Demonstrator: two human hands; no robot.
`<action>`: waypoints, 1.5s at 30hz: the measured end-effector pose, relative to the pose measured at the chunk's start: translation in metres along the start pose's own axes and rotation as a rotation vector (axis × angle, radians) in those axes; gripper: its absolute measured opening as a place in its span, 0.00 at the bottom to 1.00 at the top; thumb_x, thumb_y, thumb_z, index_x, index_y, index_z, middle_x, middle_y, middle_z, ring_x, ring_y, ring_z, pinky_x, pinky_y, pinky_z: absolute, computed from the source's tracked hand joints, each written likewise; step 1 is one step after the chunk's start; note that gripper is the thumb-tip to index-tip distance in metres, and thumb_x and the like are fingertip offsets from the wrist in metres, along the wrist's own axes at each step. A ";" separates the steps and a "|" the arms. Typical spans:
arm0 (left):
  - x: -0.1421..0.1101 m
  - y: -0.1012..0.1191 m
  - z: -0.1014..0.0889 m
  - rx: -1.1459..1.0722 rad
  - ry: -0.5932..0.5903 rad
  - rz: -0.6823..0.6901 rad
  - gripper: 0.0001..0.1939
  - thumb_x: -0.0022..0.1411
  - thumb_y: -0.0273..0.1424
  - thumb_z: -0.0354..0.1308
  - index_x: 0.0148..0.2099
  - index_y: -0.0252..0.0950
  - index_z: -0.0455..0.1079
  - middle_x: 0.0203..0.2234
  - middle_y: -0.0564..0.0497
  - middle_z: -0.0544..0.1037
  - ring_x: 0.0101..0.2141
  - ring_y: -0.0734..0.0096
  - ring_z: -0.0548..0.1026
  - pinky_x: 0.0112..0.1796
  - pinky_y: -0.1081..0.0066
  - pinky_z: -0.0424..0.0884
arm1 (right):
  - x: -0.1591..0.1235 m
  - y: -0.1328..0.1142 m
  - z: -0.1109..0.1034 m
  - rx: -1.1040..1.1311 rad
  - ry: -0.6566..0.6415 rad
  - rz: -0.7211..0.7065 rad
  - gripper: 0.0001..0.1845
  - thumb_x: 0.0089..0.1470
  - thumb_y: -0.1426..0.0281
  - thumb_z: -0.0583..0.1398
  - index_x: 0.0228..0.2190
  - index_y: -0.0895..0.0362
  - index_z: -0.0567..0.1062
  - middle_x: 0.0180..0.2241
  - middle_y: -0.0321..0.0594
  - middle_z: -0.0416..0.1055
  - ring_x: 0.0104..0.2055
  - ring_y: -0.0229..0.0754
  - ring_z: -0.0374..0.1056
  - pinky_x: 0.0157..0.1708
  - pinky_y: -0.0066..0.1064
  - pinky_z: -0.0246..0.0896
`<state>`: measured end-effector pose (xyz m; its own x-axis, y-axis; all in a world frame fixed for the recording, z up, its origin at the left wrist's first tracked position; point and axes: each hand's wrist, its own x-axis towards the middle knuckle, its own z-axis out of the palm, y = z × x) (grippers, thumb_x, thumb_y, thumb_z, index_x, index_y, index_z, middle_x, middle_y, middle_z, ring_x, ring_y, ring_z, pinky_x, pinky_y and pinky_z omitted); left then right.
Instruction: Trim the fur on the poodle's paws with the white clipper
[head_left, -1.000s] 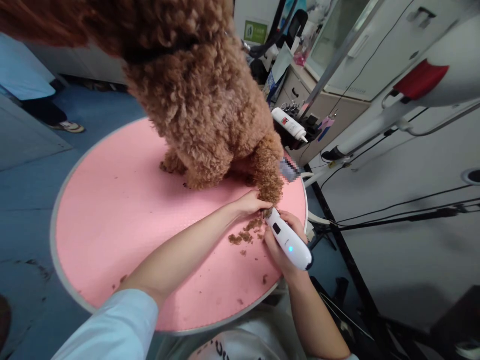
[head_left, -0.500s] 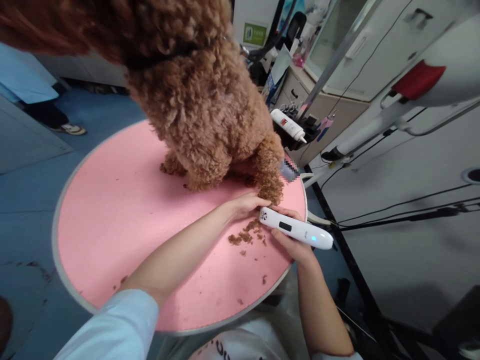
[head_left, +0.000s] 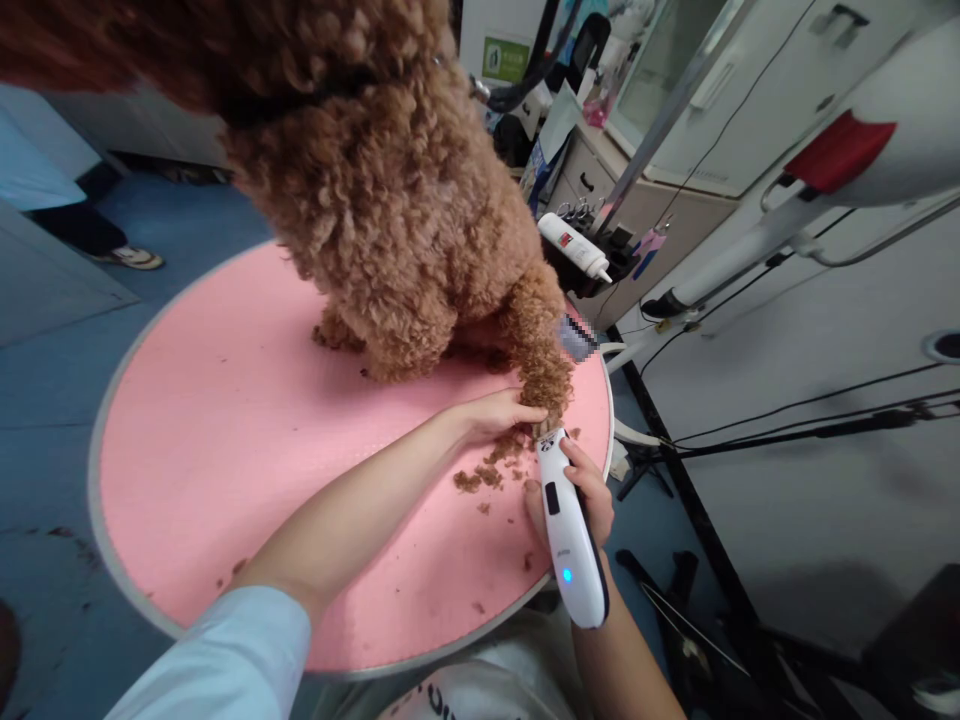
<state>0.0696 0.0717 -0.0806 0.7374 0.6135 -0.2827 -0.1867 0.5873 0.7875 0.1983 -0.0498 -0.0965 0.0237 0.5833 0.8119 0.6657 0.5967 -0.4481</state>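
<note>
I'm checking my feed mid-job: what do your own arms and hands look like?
A light-blue sleeve covers the left arm to about the elbow; the right forearm shows bare. The left hand and right hand are ungloved, with no visible rings.

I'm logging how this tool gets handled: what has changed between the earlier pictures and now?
The right hand has swung the clipper: its rear end, first angled lower right, then nearly straight right, now points down the picture, with its head at the paw of the dog. Nothing was taken hold of or let go. The left hand stays at the paw; the dog's stance and the hair clumps look much the same.
</note>
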 end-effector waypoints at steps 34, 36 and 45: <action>0.009 -0.014 0.005 -0.092 0.019 -0.012 0.09 0.52 0.30 0.61 0.37 0.33 0.72 0.31 0.49 0.76 0.30 0.71 0.73 0.31 0.71 0.66 | -0.009 0.014 0.002 -0.042 0.044 0.034 0.30 0.43 0.71 0.69 0.48 0.53 0.65 0.52 0.47 0.67 0.52 0.54 0.68 0.47 0.50 0.69; 0.008 -0.014 0.007 -0.091 0.031 -0.011 0.07 0.52 0.30 0.61 0.35 0.32 0.72 0.30 0.49 0.76 0.28 0.73 0.72 0.30 0.72 0.65 | -0.009 0.014 0.001 -0.075 0.059 0.003 0.30 0.41 0.71 0.70 0.46 0.53 0.66 0.50 0.47 0.69 0.49 0.53 0.70 0.44 0.48 0.71; 0.003 -0.008 0.013 -0.130 0.003 -0.034 0.06 0.53 0.30 0.60 0.33 0.32 0.70 0.26 0.51 0.75 0.27 0.74 0.71 0.30 0.73 0.64 | -0.001 0.009 0.003 -0.086 0.076 -0.090 0.26 0.44 0.69 0.67 0.45 0.54 0.67 0.48 0.45 0.71 0.45 0.50 0.72 0.38 0.43 0.74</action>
<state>0.0817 0.0622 -0.0811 0.7428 0.5933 -0.3101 -0.2438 0.6712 0.7001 0.2022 -0.0437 -0.1026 0.0157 0.4841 0.8749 0.7294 0.5929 -0.3412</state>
